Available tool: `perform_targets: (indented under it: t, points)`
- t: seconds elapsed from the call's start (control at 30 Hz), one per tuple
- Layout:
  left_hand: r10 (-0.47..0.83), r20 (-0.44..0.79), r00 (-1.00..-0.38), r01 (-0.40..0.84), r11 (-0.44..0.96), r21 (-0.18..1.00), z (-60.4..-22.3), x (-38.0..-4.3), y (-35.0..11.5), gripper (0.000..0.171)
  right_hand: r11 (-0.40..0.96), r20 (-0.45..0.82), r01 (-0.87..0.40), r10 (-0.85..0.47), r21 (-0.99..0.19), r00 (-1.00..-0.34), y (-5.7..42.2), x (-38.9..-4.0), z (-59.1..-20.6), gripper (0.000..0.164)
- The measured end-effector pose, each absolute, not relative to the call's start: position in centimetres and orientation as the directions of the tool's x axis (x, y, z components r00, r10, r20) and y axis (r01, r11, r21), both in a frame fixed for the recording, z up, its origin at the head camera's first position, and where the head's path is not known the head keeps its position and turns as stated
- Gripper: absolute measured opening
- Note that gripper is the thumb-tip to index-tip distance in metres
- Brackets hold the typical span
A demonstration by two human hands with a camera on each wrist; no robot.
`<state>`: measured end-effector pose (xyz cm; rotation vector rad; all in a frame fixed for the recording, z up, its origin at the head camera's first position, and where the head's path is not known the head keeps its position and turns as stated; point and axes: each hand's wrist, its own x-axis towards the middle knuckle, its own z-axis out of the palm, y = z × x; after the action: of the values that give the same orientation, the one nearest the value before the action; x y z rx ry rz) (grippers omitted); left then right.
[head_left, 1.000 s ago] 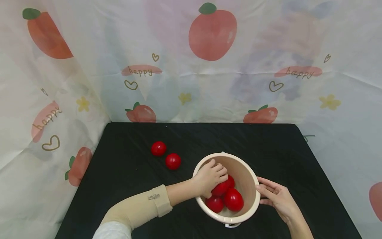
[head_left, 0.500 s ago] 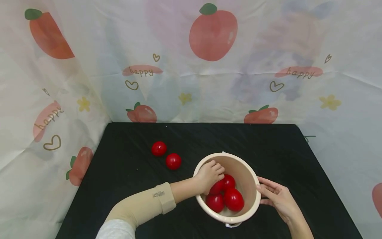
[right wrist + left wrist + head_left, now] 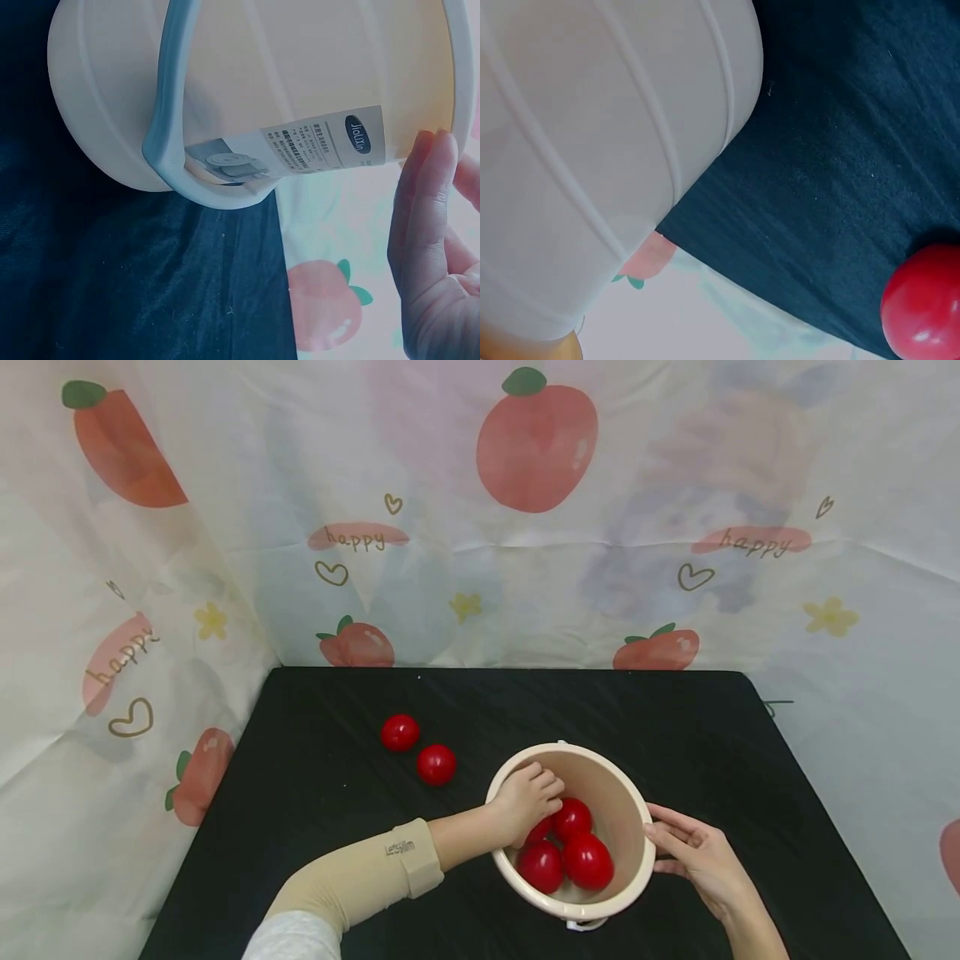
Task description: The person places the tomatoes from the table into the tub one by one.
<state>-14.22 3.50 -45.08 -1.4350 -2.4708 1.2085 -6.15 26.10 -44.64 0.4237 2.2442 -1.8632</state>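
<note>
A cream bucket stands on the black table with several glossy red balls inside. My left hand reaches over its left side, fingers curled over one red ball that is mostly hidden beneath them. Just beside that ball lie another red ball, one nearer the front and one farther back. At the right side my right hand pinches the bucket's rim, its fingertips on the outer wall in the right wrist view. The left wrist view shows the bucket's ribbed wall, not the left hand.
Two loose red balls, one farther back and one nearer, lie on the black table left of the bucket. A handle and a printed label are on the bucket. A patterned cloth hangs behind the table.
My left hand has shifted slightly left and lower inside the bucket, with the ball under it moving the same way. The right hand and the bucket stay nearly still.
</note>
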Motion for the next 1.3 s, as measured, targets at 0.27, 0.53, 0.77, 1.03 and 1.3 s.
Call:
perform_targets:
  t: [0.27,0.53,0.77,1.03,1.3]
  points:
    - [0.889,-0.022,-0.457,0.826,0.415,-0.382,-44.6,-14.9,2.8,0.060,0.168,-0.327,0.338,0.090,-0.926,-0.941,25.9,-6.2,-44.4,0.056]
    - [0.651,0.598,-0.467,0.725,0.670,-0.163,-43.3,-17.6,-1.3,0.039,0.157,-0.335,0.346,0.095,-0.925,-0.937,26.0,-6.2,-44.6,0.055]
    - [0.346,0.663,-0.664,0.467,0.884,0.006,-44.4,-20.4,-7.9,0.045,0.114,-0.274,0.276,0.027,-0.955,-0.961,27.1,-6.3,-46.1,0.054]
    - [0.133,0.370,-0.920,0.193,0.972,0.132,-48.7,-21.9,-14.7,0.065,0.125,-0.312,0.320,0.077,-0.939,-0.947,26.6,-6.2,-45.3,0.053]
    - [0.107,0.155,-0.982,0.133,0.977,0.167,-51.2,-22.3,-16.9,0.081,0.104,-0.269,0.268,0.007,-0.958,-0.963,27.3,-6.4,-46.3,0.056]
